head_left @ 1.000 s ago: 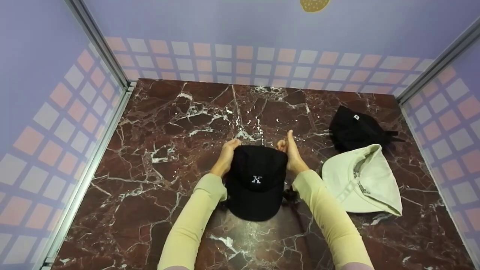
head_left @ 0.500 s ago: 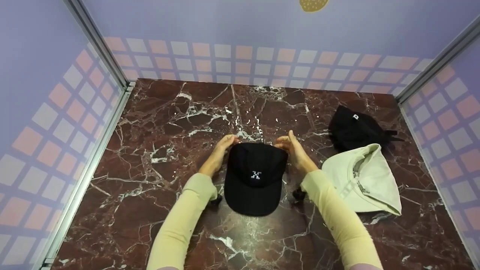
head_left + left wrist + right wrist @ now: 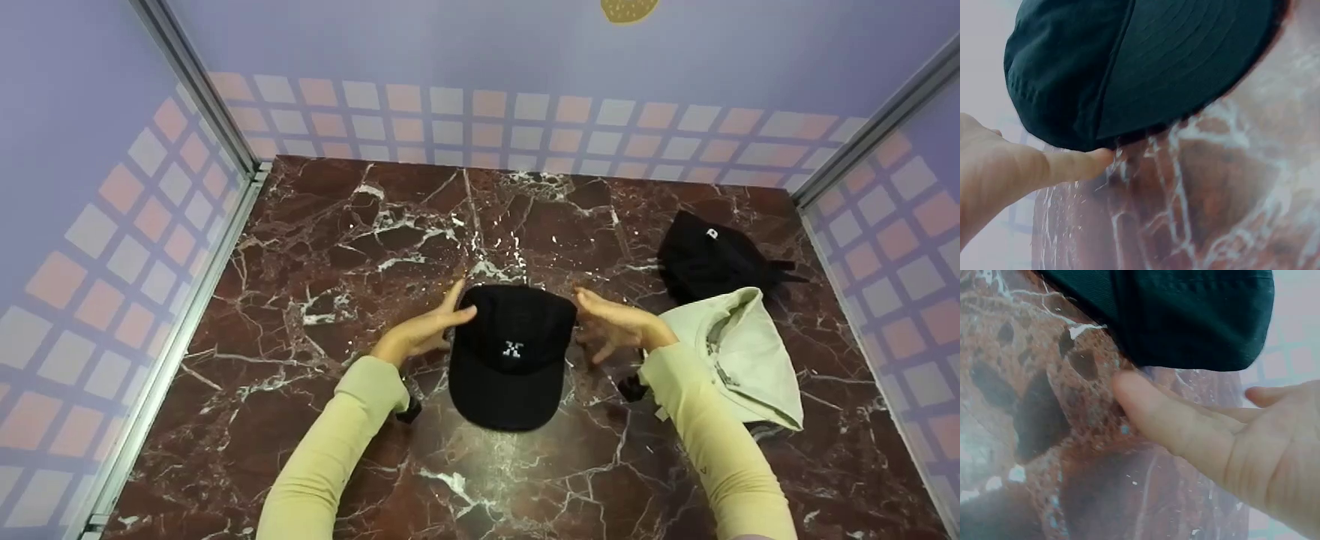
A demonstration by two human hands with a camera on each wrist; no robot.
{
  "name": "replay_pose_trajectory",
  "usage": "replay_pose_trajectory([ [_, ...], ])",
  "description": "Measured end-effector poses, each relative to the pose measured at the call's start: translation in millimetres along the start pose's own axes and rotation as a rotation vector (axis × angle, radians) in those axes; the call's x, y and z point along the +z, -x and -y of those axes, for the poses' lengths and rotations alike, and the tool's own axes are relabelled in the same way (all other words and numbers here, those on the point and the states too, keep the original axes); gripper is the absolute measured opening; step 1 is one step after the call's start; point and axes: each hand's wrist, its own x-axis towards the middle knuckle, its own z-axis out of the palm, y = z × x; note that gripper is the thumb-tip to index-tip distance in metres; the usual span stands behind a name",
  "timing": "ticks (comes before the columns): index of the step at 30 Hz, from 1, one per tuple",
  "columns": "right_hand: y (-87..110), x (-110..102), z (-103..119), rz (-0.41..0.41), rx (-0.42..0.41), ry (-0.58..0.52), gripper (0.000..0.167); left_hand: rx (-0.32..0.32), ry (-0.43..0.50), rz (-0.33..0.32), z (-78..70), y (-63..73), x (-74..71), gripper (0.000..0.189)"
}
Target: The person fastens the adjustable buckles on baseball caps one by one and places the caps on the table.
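A black baseball cap (image 3: 511, 352) with a small white emblem lies on the marble-patterned table, its brim toward the person. My left hand (image 3: 427, 330) is at the cap's left side with its fingers extended; in the left wrist view a fingertip (image 3: 1105, 160) reaches the cap's lower edge, and I cannot tell if it touches. On the other side, my right hand (image 3: 615, 324) is spread beside the cap, with a small gap visible between them. The right wrist view shows the cap (image 3: 1196, 320) above outstretched fingers (image 3: 1157, 410) that hold nothing.
At the right, a pale green cap (image 3: 765, 367) lies on its side, partly behind the right forearm. Another black cap (image 3: 712, 259) with a white mark rests just beyond it. Tiled-pattern panels (image 3: 480, 120) enclose the table (image 3: 315, 247) at the back and sides.
Both hands have moved outward from the cap's sides, and their fingers have spread. The black cap has shifted slightly away from the person, then stays put. The other two caps are unmoved.
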Motion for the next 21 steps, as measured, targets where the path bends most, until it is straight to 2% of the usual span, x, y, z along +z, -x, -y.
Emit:
replay_pose_trajectory([
  [4,-0.1,6,2,0.022,0.050,0.022,0.079,-0.029,0.018,0.022,5.1,-1.1,4.6,0.106],
  [9,-4.8,10,1,0.028,0.017,0.007,0.079,0.000,0.048,0.012,8.6,-2.0,5.4,0.110],
  [16,-12.5,9,-3,-0.047,-0.072,-0.095,0.069,0.055,0.102,-0.071,14.0,-1.9,-1.2,0.115],
  [21,-23.8,13,-6,-0.156,-0.166,-0.115,0.064,0.111,0.116,-0.171,17.9,-7.3,-1.0,0.095],
])
